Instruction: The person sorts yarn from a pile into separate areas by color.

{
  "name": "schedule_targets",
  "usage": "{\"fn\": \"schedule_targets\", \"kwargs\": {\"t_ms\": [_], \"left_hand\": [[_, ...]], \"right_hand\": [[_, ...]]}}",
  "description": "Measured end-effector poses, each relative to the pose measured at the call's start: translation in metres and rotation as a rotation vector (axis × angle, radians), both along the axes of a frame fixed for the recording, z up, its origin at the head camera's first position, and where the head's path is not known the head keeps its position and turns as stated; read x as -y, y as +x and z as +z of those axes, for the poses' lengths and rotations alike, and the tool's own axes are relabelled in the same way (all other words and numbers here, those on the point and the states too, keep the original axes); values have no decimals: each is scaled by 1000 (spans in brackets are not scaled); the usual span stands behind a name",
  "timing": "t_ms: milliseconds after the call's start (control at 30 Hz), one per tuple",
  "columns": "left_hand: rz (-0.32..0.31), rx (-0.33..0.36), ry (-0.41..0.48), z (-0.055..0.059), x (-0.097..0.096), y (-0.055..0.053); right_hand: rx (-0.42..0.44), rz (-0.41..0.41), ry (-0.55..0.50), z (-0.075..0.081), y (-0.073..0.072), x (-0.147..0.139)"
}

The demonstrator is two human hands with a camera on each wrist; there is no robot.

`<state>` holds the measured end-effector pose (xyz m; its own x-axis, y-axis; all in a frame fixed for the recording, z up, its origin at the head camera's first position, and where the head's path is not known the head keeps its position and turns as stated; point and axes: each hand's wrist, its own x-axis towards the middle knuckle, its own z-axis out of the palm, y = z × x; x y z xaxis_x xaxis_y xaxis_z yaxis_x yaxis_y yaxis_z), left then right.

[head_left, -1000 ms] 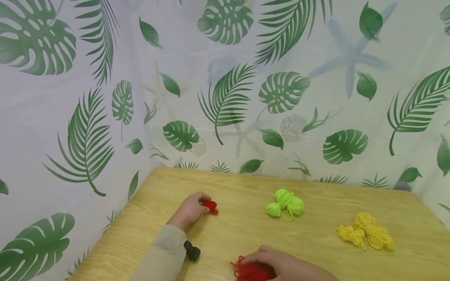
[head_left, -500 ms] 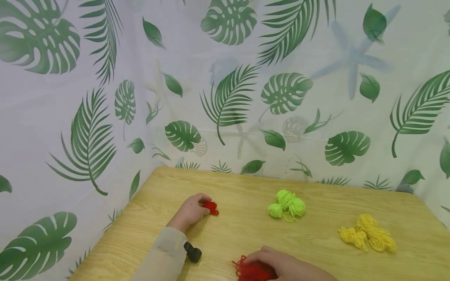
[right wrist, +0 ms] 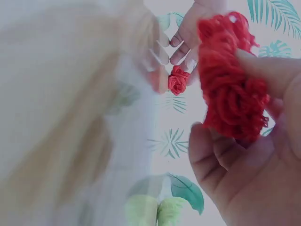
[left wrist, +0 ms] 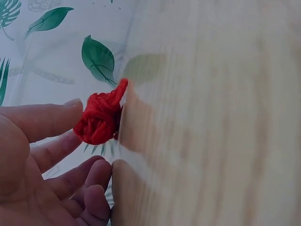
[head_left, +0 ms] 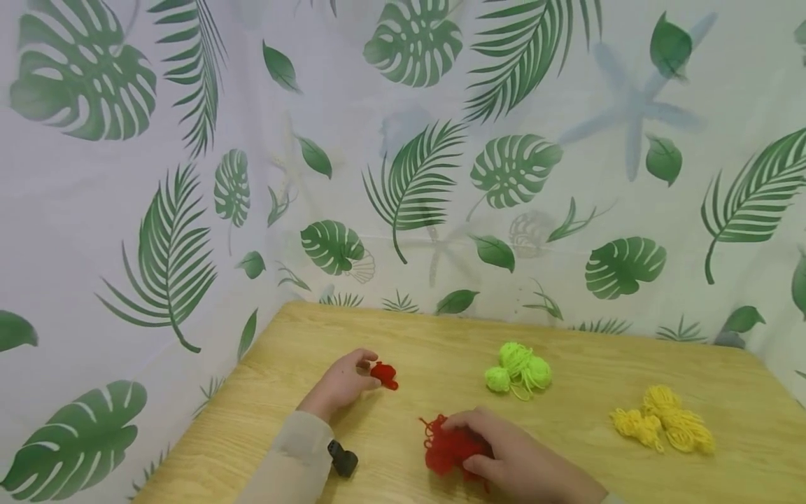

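Note:
A small red yarn ball [head_left: 384, 374] sits on the wooden table at the left, also plain as a red ball [left wrist: 99, 117] in the left wrist view. My left hand [head_left: 345, 381] rests beside it, fingers loosely spread and fingertips right at its near side. A larger red yarn bundle [head_left: 450, 448] with loose strands is held in my right hand [head_left: 504, 448], between thumb and fingers. In the right wrist view this red bundle [right wrist: 230, 80] shows raised off the table, while the small red ball [right wrist: 178, 81] and left hand lie beyond it.
Bright green yarn balls [head_left: 519, 367] lie at the back middle of the wooden table [head_left: 390, 329]. Two yellow yarn bundles [head_left: 667, 420] lie at the right. A black wrist device [head_left: 343, 458] sits on the left sleeve. Leaf-print curtain [head_left: 409, 175] encloses the back and left.
My right hand has moved forward and up with the red yarn bundle, toward the small ball. The left hand's fingers have eased slightly away from the small ball. The view has shifted a little.

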<state>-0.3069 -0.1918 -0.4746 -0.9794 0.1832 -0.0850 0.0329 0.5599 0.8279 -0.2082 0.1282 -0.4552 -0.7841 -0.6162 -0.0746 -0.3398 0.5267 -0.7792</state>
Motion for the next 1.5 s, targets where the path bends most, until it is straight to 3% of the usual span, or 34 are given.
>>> {"fn": "schedule_targets", "kwargs": {"t_ms": [133, 200, 467, 733, 833, 1133, 1333, 1500], "left_hand": [[-19, 1, -44, 0, 1, 4], [-33, -4, -63, 0, 1, 7], [-91, 2, -96, 3, 6, 22], [-103, 3, -130, 8, 12, 28], [-103, 2, -131, 10, 14, 31], [-112, -48, -159, 18, 16, 36], [-105, -56, -182, 20, 18, 37], [-103, -61, -194, 20, 20, 38]], "right_hand": [[-121, -69, -30, -1, -9, 9], [-133, -110, -50, -3, -15, 14], [-33, -262, -154, -9, -41, 37], [-95, -405, -129, -14, -66, 66], [-109, -427, -105, -14, -75, 76], [-37, -492, -70, -18, -99, 102], [0, -506, 13, -19, -102, 113], [-34, -467, 158, -21, -101, 116]]}}
